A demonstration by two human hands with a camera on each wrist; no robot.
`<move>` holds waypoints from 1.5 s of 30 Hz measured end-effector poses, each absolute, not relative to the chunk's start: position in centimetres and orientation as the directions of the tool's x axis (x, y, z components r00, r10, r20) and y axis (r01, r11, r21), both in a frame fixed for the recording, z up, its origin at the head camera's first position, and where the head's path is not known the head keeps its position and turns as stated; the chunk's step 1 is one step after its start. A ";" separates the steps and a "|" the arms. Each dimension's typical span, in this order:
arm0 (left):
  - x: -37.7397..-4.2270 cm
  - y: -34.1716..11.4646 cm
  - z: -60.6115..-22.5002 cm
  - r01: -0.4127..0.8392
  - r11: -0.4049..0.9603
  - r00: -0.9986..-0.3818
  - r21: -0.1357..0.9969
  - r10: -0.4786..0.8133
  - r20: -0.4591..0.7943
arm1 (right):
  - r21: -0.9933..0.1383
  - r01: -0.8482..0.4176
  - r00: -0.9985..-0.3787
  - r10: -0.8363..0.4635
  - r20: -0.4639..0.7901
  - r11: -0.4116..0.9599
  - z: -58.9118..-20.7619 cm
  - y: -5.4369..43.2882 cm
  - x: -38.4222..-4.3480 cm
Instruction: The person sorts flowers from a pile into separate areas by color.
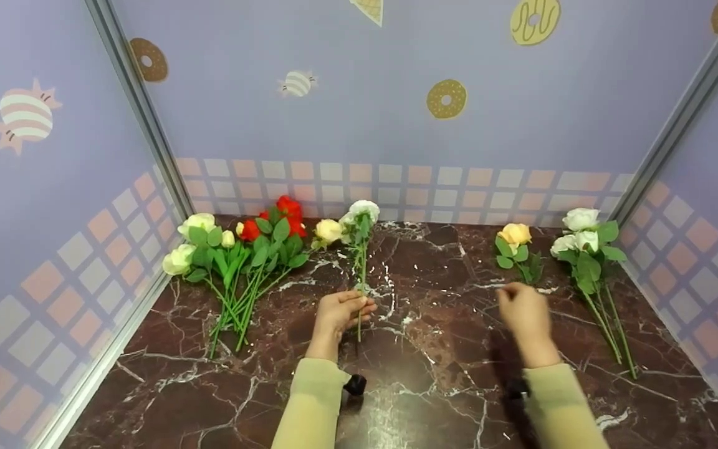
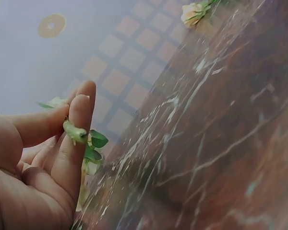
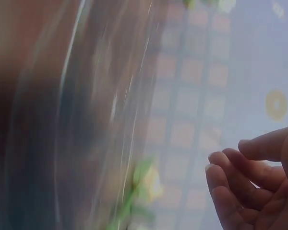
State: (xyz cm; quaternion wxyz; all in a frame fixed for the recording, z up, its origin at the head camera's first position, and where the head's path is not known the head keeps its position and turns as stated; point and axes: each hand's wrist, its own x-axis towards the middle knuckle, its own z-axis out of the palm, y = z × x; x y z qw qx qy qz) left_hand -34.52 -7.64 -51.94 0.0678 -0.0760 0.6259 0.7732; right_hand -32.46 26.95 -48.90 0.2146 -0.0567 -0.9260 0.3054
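My left hand (image 1: 340, 315) pinches the green stem of a white flower (image 1: 365, 211) between thumb and fingers, with the bloom pointing away toward the back wall. In the left wrist view the cut end of that stem (image 2: 76, 132) pokes out past the fingertips. My right hand (image 1: 527, 318) is over the table just in front of an orange-yellow rose (image 1: 514, 234) with green leaves. Its fingers (image 3: 233, 184) bend loosely and nothing lies between them. A pale yellow rose (image 1: 328, 231) appears beside the white bloom.
Red roses (image 1: 290, 212), pale cream roses (image 1: 178, 259) and their crossed stems lie at the left. White roses (image 1: 583, 221) with long stems lie at the right. The dark marble table (image 1: 434, 374) is bounded by patterned walls (image 1: 396, 125) at back and sides.
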 end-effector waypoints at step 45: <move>-31.4 1.0 -51.4 -0.025 -0.109 -0.990 0.994 0.142 -0.010 | -0.965 -0.165 -0.940 0.264 0.216 0.202 -50.3 13.5 -31.8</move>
